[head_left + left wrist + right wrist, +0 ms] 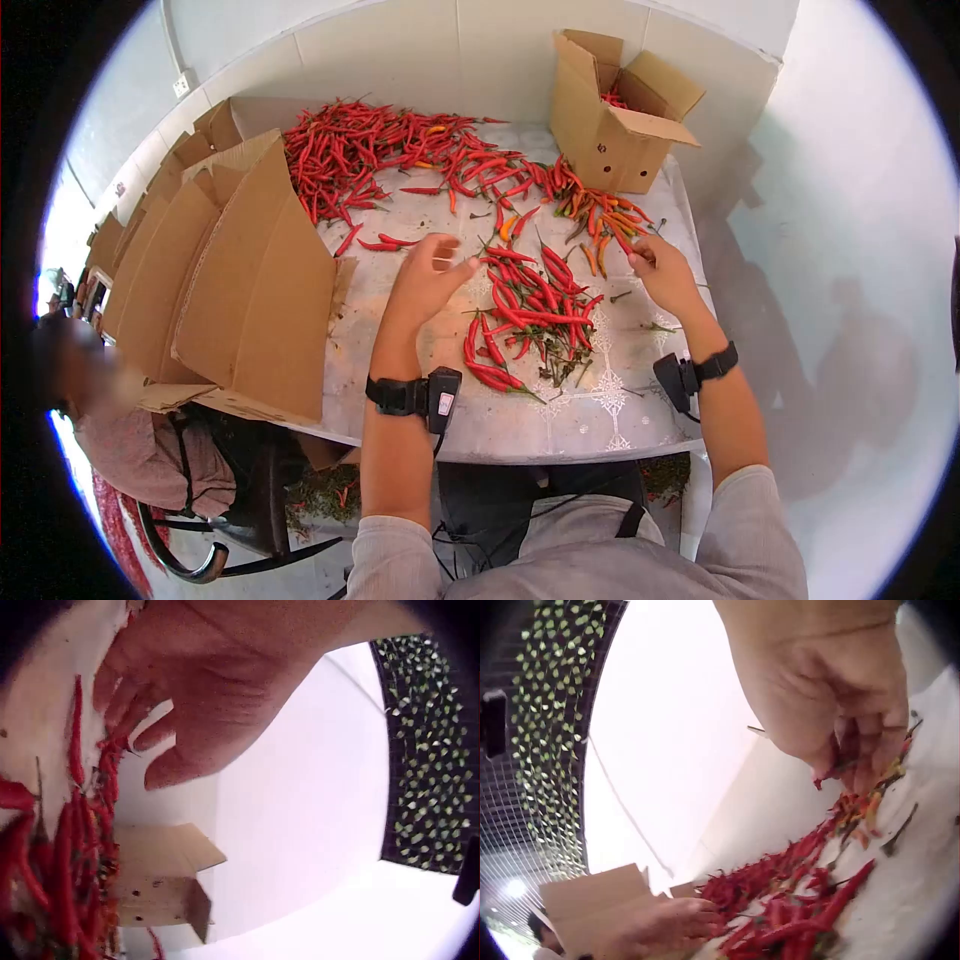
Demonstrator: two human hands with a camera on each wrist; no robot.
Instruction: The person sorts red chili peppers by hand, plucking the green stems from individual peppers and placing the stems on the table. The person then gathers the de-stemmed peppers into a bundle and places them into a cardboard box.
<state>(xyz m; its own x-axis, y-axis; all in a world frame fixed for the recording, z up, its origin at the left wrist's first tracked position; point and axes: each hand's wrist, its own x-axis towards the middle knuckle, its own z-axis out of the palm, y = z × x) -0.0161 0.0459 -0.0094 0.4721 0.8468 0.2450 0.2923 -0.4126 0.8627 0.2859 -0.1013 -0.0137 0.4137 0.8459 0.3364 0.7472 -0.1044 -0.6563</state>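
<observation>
My left hand (pixel 428 280) hovers over the table left of a near pile of red chillies (pixel 540 318), thumb apart from loosely bent fingers; no item shows in its grasp. In the left wrist view the same hand (pixel 217 690) is above the chillies (pixel 67 877). At the right, my right hand (pixel 668 275) pinches a red chilli (pixel 621 241) beside a cluster of orange, green and red chillies (pixel 600 212). The right wrist view shows a red tip (pixel 819 782) at the thumb of this hand (pixel 840 697), its fingers curled. Loose green stems (pixel 556 362) lie at the near pile's front.
A large heap of red chillies (pixel 350 150) spreads along the table's back left. An open cardboard box (pixel 612 140) with chillies inside stands at the back right. Large cardboard boxes (pixel 255 280) line the left edge. A seated person (pixel 150 445) is at the far left, near a chair (pixel 205 565).
</observation>
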